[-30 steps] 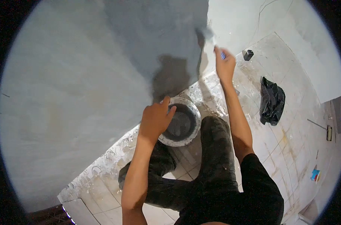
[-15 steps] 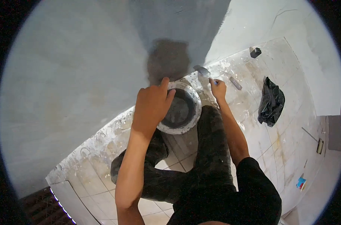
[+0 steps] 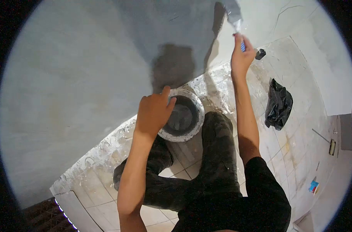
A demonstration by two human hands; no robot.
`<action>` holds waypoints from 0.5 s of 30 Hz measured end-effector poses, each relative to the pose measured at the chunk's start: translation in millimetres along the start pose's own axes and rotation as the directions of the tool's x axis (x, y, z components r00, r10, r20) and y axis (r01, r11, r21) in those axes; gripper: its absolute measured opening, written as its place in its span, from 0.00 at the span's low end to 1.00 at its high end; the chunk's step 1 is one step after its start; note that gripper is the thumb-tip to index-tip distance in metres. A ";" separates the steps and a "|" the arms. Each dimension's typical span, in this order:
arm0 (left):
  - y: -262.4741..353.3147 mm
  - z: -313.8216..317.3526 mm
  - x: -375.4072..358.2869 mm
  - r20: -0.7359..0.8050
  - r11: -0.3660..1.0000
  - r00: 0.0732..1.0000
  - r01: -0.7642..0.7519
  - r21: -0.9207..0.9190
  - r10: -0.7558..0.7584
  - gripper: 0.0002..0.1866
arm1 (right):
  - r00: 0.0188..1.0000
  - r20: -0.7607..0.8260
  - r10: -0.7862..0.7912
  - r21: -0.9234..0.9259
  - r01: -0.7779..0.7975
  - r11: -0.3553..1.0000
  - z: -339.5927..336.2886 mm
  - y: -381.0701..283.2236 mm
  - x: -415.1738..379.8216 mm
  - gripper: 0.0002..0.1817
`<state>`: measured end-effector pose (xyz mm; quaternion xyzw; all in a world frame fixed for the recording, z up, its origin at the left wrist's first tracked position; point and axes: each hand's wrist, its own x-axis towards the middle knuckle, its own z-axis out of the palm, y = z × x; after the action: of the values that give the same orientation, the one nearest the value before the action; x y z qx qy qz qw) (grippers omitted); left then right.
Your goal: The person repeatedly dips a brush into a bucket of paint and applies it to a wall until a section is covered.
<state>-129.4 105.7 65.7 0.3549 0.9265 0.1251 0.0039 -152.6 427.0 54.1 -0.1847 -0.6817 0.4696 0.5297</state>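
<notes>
A round bucket (image 3: 191, 134) with a whitish, splattered rim stands between my knees at the foot of the wall, with grey paste inside. My left hand (image 3: 154, 114) grips its left rim, index finger stretched along the far side and thumb over the inside. Up to the right, my right hand (image 3: 243, 56) is closed around the blue-striped handle of a putty knife (image 3: 233, 14). The wide metal blade points up and overlaps the pale wall, just right of the darker grey coated area (image 3: 176, 23). Its shadow falls beside it on the wall.
On the tiled floor (image 3: 278, 150) to the right are a small black box (image 3: 260, 54), a crumpled black plastic bag (image 3: 279, 104), a long-handled tool (image 3: 332, 147) and a blue container (image 3: 313, 186). White splatter runs along the wall's base. A dark grille (image 3: 44, 216) lies lower left.
My right hand has risen with the putty knife from beside the bucket to the wall at the upper right. My left hand and the bucket have shifted slightly down and left.
</notes>
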 end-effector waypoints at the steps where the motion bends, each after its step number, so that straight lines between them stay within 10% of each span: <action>1: 2.9 -2.2 -0.3 0.025 1.000 1.000 0.009 -0.013 -0.008 0.18 | 0.991 0.039 0.126 -0.007 -0.126 0.992 0.3 16.8 -12.6 0.19; 6: 13.6 -9.3 -2.4 0.015 0.999 1.000 0.006 -0.052 -0.005 0.19 | 0.946 0.215 0.241 -0.518 -0.098 0.850 -27.2 189.0 -105.0 0.24; 9: 18.2 -15.7 -3.4 0.036 0.997 0.999 0.017 -0.078 -0.014 0.18 | 0.827 0.245 0.505 -0.611 -0.273 0.743 -45.5 177.9 -119.0 0.27; 15: 10.4 -11.3 -2.6 0.085 0.998 0.995 0.058 -0.031 -0.056 0.18 | 0.972 0.162 0.168 -0.336 -0.106 0.936 -1.9 59.2 -19.5 0.24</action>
<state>-121.8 108.9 78.8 0.3331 0.9330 0.1254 0.0525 -158.2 442.3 -6.1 -0.2715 -0.7823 0.4018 0.3910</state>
